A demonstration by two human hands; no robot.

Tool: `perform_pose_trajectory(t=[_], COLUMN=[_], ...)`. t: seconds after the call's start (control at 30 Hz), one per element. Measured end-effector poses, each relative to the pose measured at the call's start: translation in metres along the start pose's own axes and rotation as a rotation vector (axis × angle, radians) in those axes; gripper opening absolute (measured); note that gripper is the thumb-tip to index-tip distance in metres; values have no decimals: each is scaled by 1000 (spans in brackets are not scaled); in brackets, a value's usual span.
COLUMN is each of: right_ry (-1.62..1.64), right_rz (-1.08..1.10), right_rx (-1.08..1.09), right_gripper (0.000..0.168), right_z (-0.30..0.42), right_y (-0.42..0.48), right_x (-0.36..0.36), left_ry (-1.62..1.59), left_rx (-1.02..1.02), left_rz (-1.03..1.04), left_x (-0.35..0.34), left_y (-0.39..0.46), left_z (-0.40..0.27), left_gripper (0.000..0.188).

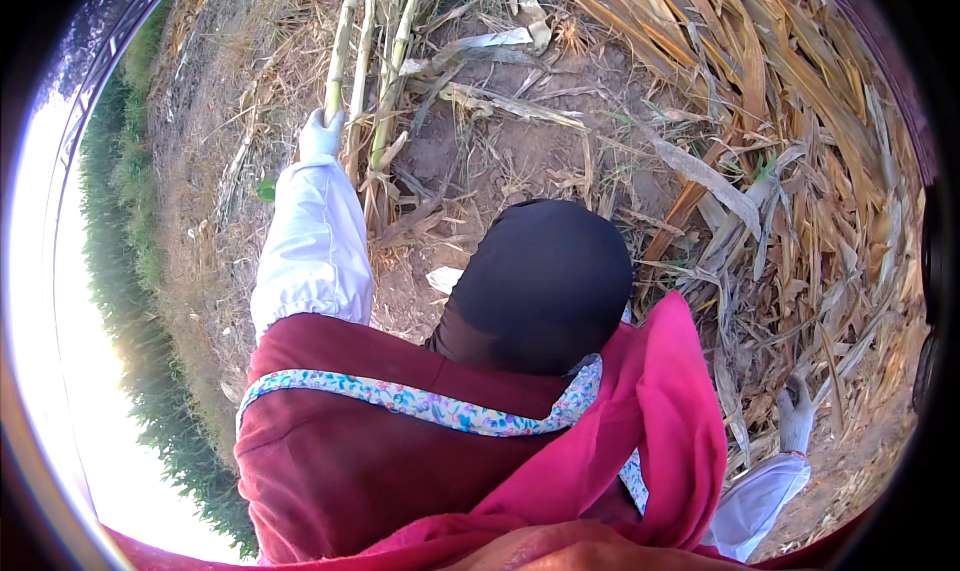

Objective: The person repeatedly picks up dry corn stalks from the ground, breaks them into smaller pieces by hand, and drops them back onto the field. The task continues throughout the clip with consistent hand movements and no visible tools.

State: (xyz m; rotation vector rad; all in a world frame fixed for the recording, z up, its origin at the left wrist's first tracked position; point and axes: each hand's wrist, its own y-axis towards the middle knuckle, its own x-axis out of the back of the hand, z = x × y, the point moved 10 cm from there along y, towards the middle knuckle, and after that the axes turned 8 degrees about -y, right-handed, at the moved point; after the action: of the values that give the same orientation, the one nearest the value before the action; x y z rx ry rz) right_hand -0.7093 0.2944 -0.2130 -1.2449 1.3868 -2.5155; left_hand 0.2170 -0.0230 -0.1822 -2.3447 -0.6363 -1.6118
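My left hand point(321, 132), in a pale glove below a white sleeve, is closed around a green-yellow corn stalk point(335, 76) at the upper left. Other cut-looking dry stalks point(390, 83) stand or lie just to its right, with husks at their bases. My right hand point(795, 410), in a greyish knit glove, is low at the right beside dry corn leaves point(832, 316). Its fingers look bent, and whether they hold a leaf cannot be told. Between the arms are my dark-covered knee, a maroon garment and a pink cloth.
A large heap of dry corn stalks and leaves point(750, 53) curves along the upper right and right. Bare soil point(517, 143) with scattered husks and small weeds lies ahead. Green plants point(135, 218) line the far left. A pale husk piece point(444, 279) lies near the knee.
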Motion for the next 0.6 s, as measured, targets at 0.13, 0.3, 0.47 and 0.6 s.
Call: perform_pose_trajectory(t=[0.13, 0.3, 0.47, 0.6], right_ry=[-97, -90, -198, -334], right_rz=[-26, 35, 63, -61], right_rx=[48, 22, -62, -233], right_gripper=[37, 37, 38, 47], right_z=[16, 26, 50, 53], right_y=[17, 32, 23, -9], right_x=[2, -19, -7, 49], left_ry=[420, 566, 331, 496], left_rx=[182, 331, 183, 87], left_rz=[116, 322, 129, 400], left_x=[-42, -108, -114, -128], left_y=[-6, -40, -29, -5], left_z=[-5, -6, 10, 12], left_gripper=[64, 88, 99, 104])
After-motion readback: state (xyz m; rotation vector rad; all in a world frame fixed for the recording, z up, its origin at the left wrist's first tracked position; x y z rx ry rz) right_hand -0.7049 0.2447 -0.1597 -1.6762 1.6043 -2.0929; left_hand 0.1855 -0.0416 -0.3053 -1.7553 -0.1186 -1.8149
